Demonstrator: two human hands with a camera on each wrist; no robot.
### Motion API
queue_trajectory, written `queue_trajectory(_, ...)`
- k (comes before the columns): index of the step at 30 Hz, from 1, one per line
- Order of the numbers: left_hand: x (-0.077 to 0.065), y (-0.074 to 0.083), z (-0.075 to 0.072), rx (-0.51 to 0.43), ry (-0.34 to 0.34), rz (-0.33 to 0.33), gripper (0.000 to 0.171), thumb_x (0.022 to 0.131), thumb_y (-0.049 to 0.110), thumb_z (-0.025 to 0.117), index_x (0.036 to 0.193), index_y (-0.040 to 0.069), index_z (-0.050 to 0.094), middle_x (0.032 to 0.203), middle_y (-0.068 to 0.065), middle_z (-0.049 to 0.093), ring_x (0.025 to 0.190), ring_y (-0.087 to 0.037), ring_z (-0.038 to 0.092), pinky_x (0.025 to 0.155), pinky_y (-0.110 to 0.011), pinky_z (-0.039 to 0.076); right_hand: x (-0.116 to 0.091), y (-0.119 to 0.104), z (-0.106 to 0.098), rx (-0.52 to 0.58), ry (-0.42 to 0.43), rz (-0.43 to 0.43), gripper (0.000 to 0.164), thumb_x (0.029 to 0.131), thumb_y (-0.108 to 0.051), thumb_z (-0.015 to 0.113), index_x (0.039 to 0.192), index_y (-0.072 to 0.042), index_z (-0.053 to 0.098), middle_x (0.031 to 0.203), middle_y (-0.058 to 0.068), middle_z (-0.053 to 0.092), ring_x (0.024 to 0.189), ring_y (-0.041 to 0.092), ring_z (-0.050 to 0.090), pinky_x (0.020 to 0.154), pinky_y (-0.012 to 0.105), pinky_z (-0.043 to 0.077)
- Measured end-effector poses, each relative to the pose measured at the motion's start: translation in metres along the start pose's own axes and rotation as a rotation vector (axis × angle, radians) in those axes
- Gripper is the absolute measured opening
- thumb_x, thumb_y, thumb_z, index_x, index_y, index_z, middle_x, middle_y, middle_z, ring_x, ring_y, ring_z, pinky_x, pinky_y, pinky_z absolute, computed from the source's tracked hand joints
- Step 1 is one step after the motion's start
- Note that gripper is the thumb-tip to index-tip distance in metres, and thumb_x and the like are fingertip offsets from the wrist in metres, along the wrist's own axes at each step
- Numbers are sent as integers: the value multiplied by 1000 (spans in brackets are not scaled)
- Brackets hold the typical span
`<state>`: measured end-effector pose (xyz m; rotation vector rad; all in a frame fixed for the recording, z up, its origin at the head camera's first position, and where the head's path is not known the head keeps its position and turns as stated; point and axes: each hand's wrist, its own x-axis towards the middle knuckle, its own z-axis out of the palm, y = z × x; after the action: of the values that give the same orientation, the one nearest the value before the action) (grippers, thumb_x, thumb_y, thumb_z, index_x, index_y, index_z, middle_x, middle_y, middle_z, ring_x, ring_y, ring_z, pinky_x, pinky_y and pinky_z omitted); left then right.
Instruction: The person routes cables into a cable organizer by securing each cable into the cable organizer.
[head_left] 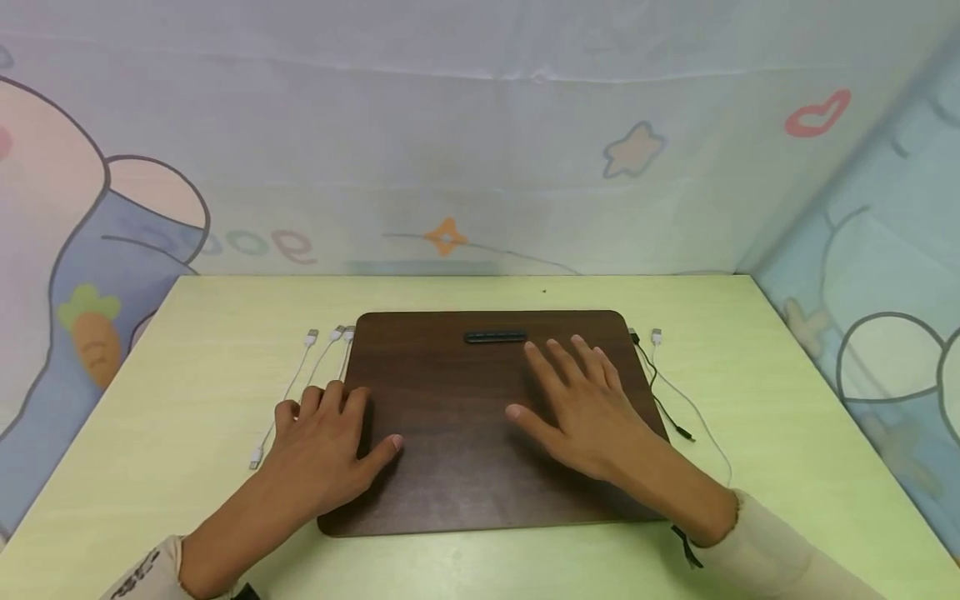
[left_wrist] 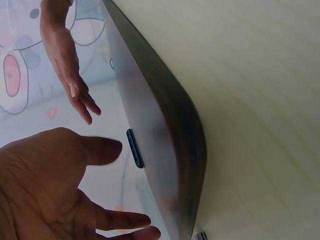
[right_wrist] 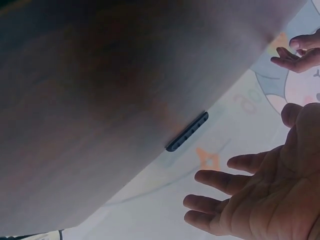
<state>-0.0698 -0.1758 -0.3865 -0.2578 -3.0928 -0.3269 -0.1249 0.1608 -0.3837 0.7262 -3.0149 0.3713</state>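
A dark brown board [head_left: 450, 450] with rounded corners lies on the table. Near its far edge sits a slim black slotted strip [head_left: 495, 337], which looks like a cable holder. My left hand [head_left: 322, 442] is over the board's left edge, fingers loosely bent and thumb apart, holding nothing. Over the right half of the board my right hand [head_left: 581, 417] is spread, its fingers pointing toward the far edge near the strip. The right wrist view shows that palm [right_wrist: 275, 195] bare and apart from the board. In the left wrist view the left thumb [left_wrist: 102, 150] stands clear of the board.
Left of the board lie white USB cables [head_left: 297, 372], partly hidden by the left hand. On the right are a black cable [head_left: 655, 387] and a white cable [head_left: 693, 406]. The pale yellow table [head_left: 787, 450] meets a printed cloth backdrop [head_left: 480, 167].
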Motion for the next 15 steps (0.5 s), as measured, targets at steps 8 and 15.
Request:
queue_trajectory(8,-3,-4,-1,8,16,-10,66,106,46,73,152,0,58,131,-21,62,122,-48,55,97,-64,39,1,-2,2,15,12,-11,84,113,-64,50,180,-18,29,180,24,40,172,56,24,137,73,21)
queue_trajectory(15,-5,-9,-2,15,-11,-27,66,107,46,72,151,-1,58,130,-22,61,118,-46,54,102,-66,38,3,-4,2,14,1,-16,84,114,-64,49,180,-18,29,180,24,40,172,56,23,137,73,21)
